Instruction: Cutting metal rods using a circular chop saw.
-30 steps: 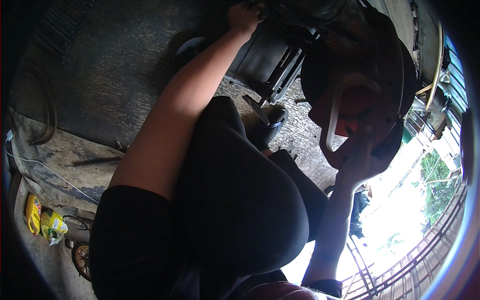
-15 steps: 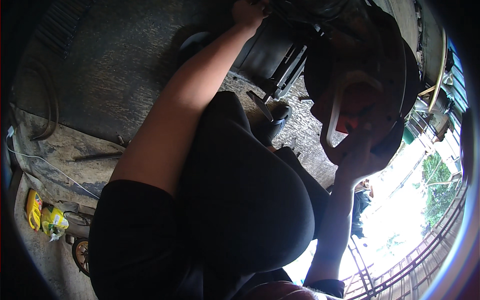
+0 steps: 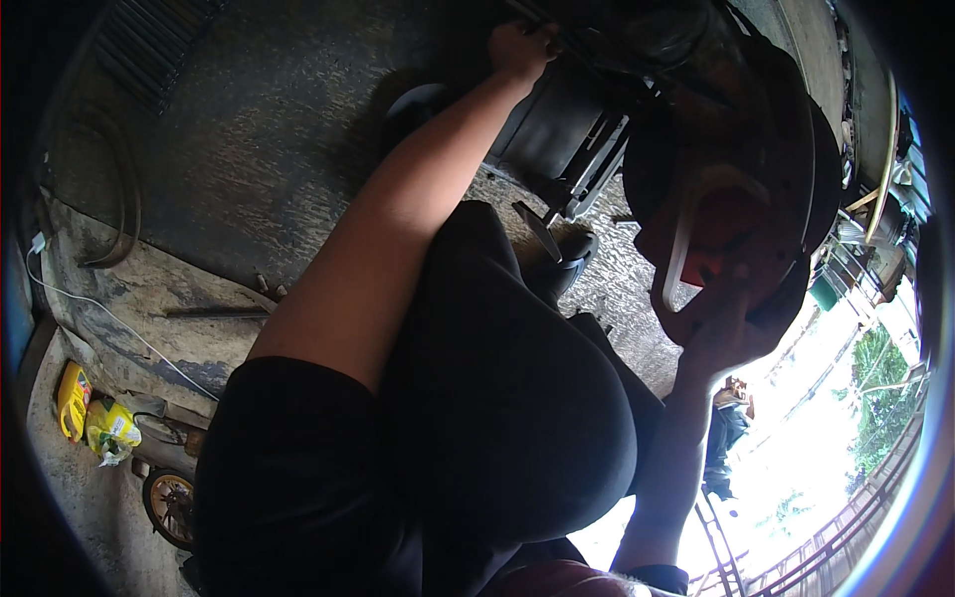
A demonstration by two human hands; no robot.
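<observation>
Steady work likely calls for an even, level grip from the right hand [image 3: 724,333], its fingers clamped on the lower edge of the dark shield [image 3: 736,214] at upper right, while the left hand's [image 3: 522,50] hold, top centre, I cannot tell.

The person wears a black top [image 3: 284,507], its short left sleeve [image 3: 313,408] ending above the elbow in a plain hem. I see black trousers [image 3: 517,398], smooth and unpatterned over the knee, and a dark, slightly shiny shoe [image 3: 575,257].
</observation>
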